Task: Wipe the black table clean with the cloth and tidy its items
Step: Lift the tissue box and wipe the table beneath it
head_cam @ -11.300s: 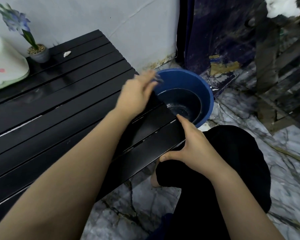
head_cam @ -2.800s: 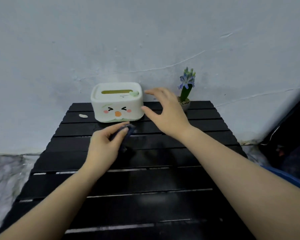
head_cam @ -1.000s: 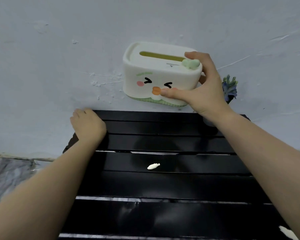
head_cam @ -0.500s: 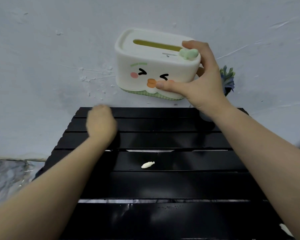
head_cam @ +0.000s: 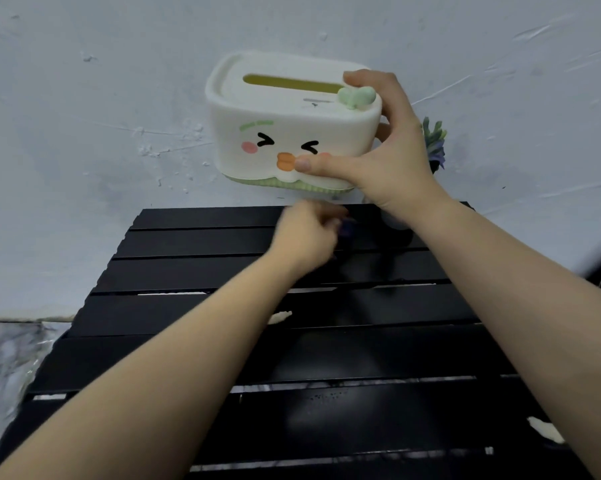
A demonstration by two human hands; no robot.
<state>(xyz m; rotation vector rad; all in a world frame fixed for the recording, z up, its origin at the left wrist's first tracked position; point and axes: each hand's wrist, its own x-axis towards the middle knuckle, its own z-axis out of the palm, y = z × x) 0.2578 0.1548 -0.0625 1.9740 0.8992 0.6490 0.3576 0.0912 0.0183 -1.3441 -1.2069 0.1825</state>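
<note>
My right hand (head_cam: 392, 157) grips a white tissue box (head_cam: 278, 123) with a cartoon face and holds it in the air above the back of the black slatted table (head_cam: 327, 348). My left hand (head_cam: 306, 233), blurred by motion, holds a dark cloth (head_cam: 346, 230) against the rear slats under the lifted box. Only a small part of the cloth shows past my fingers.
A small potted plant (head_cam: 434, 143) with purple flowers stands at the back right, mostly hidden by my right hand. Pale scraps lie on the slats at mid-table (head_cam: 280, 317) and near the right front (head_cam: 543, 434). A grey wall backs the table; marble floor (head_cam: 4, 355) at left.
My left hand has swept the cloth from the table's back left corner rightwards to under the box. My right hand keeps the tissue box lifted.
</note>
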